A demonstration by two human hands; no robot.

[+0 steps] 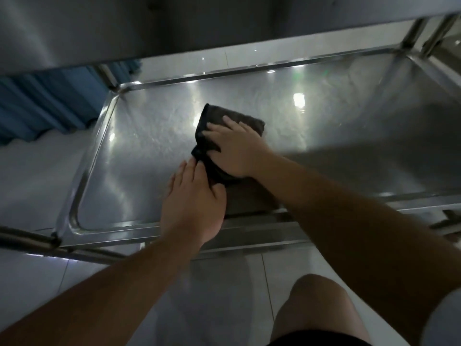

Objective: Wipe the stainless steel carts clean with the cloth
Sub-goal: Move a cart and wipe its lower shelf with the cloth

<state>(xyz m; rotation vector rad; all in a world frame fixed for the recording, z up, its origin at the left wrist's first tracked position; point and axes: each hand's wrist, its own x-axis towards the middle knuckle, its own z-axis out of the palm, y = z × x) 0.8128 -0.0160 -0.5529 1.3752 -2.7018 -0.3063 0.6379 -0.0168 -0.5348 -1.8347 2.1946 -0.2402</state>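
Work is under way on the lower shelf point(349, 136) of a steel cart, beneath an upper shelf point(124, 28) that crosses the top of the view. Smeared, swirled marks show on the metal ahead of and to the left of the fingers, which suggests that part has been passed over; the shaded stretch to the right shows no such marks, and its state cannot be judged. No other cart can be confirmed in view, so the greater part of the task is judged outstanding. The dark cloth point(232, 136), folded, lies flat on the shelf. The right hand point(234, 151) rests on top of it, fingers spread wide and flat, pressing rather than gripping. The left hand point(192, 203) sits just nearer the person, fingers extended and loosely parted, their tips touching the cloth's near left edge; its thumb lies against the fold, though a true pinch cannot be confirmed.
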